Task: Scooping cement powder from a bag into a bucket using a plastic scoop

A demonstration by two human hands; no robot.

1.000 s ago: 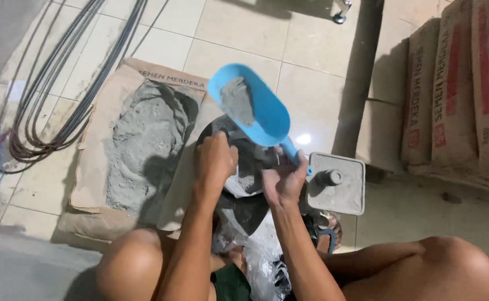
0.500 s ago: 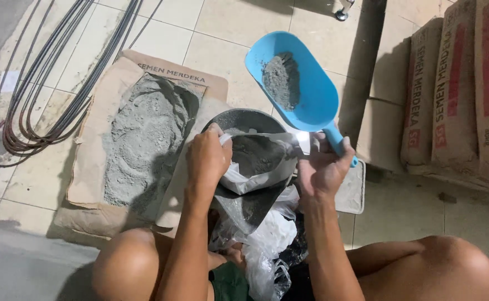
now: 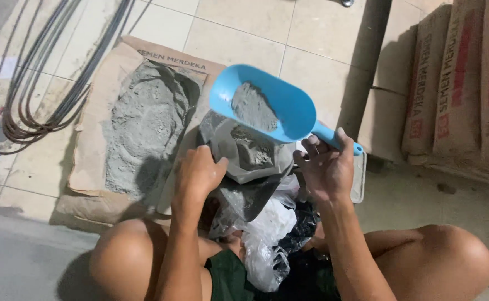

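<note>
My right hand (image 3: pixel 325 167) grips the handle of a blue plastic scoop (image 3: pixel 269 103) that carries grey cement powder. The scoop's mouth hangs over the open top of a clear plastic bag (image 3: pixel 244 153) partly filled with the same powder. My left hand (image 3: pixel 200 173) pinches the bag's left rim and holds it open. An opened brown paper cement sack (image 3: pixel 144 122) lies flat on the tiled floor to the left, its grey powder exposed.
Stacked cement sacks (image 3: pixel 462 83) stand at the right. A coil of dark cables (image 3: pixel 38 95) lies at the far left. Crumpled white and black plastic bags (image 3: pixel 272 234) sit between my bare knees. A grey scale's edge (image 3: pixel 359 178) shows behind my right hand.
The scoop has swung from the right to over the bag's mouth and dropped lower. My left hand has kept the bag open throughout.
</note>
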